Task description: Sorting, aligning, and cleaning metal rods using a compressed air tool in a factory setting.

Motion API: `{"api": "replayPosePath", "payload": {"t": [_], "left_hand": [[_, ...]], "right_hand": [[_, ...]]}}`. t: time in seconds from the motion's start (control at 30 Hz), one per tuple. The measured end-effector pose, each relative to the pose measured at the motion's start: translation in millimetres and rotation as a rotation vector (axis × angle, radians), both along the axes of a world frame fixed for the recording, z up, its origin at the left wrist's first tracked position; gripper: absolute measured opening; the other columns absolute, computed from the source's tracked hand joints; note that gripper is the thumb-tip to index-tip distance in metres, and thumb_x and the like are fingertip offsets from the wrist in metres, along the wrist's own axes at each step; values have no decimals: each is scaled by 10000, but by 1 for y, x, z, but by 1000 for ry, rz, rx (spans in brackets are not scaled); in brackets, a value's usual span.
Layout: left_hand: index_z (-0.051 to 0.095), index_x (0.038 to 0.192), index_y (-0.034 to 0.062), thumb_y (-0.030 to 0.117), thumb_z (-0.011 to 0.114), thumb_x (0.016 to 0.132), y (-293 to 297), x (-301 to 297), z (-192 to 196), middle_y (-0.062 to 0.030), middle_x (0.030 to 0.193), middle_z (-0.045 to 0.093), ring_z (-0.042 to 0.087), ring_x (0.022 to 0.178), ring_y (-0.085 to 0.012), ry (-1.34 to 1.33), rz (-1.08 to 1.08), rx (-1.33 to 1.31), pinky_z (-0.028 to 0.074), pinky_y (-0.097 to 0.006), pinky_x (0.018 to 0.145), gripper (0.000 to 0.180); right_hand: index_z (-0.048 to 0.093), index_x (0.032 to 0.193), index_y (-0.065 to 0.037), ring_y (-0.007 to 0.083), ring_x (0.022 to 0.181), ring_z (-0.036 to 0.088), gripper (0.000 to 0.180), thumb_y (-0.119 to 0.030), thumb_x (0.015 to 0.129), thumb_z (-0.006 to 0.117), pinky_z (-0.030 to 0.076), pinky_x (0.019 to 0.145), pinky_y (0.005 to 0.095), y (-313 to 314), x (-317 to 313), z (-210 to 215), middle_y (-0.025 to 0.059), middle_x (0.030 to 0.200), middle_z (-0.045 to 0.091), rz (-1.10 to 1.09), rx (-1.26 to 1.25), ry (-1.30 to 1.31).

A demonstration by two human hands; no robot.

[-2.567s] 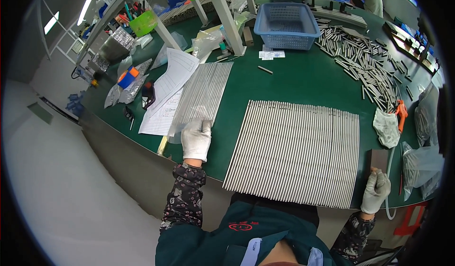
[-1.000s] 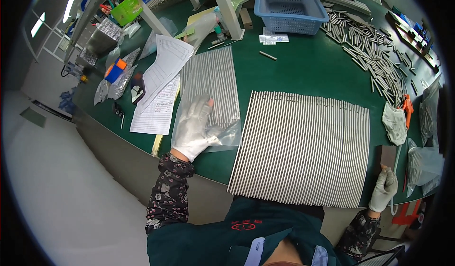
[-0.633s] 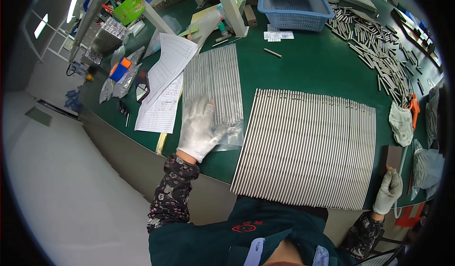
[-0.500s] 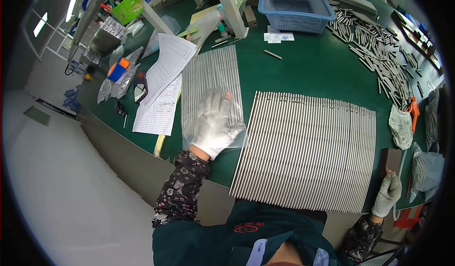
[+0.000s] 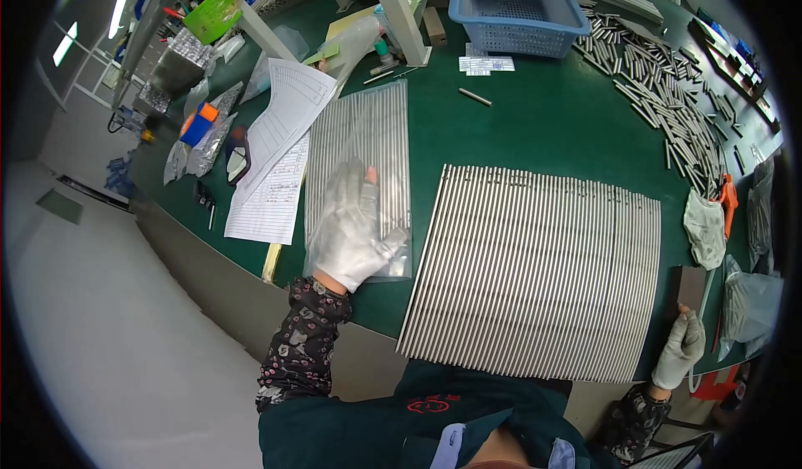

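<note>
My left hand (image 5: 352, 231), in a white glove with one fingertip bare, lies flat with fingers stretched on a clear plastic bag (image 5: 380, 118). Rows of thin metal rods show through the bag. Plastic film seems to cover part of the fingers; I cannot tell how far the hand is inside. To its right, a wide sheet of metal rods (image 5: 535, 277) lies side by side along the table's near edge. My right hand (image 5: 681, 348), gloved with a bare fingertip, is closed on the near end of a dark brown block (image 5: 690, 288) beside those rods.
A blue plastic basket (image 5: 522, 18) stands at the back, with a heap of loose metal pins (image 5: 668, 93) to its right. One pin (image 5: 474, 96) lies alone on the green table (image 5: 535, 126). Papers (image 5: 276, 160), blue-orange tape (image 5: 199, 124) and a phone (image 5: 238, 160) lie left; a white glove (image 5: 704, 228) lies right.
My left hand has slid slightly nearer and left along the bag, and film now lies over more of its fingers. The view has shifted a little. My right hand stays at the block.
</note>
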State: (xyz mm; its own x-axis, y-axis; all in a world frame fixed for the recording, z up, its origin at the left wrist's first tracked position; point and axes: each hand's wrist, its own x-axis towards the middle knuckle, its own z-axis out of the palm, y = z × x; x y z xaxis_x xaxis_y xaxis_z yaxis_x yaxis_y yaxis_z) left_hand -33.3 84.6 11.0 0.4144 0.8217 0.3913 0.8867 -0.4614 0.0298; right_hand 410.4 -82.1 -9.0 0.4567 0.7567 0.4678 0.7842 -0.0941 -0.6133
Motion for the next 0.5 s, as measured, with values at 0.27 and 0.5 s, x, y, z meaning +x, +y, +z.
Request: {"api": "replayPosePath", "payload": {"t": [0.27,0.5], "left_hand": [[268,1326,-20,254,590,665,20,17,-1,-279,1334,282,254,1261,-419,-62,-187,-127,194,-487,1067,784],[84,1412,177,410,677,680,2,-16,7,-226,1347,303,293,1262,-365,106,-210,-114,228,-513,1039,969]], "right_hand": [[579,899,66,134,639,463,151,-50,878,484,364,577,248,4,2,1,78,754,537,18,-11,-42],[584,907,68,153,704,512,172,-70,891,484,395,631,247,-3,5,-10,101,823,576,-43,9,58]]}}
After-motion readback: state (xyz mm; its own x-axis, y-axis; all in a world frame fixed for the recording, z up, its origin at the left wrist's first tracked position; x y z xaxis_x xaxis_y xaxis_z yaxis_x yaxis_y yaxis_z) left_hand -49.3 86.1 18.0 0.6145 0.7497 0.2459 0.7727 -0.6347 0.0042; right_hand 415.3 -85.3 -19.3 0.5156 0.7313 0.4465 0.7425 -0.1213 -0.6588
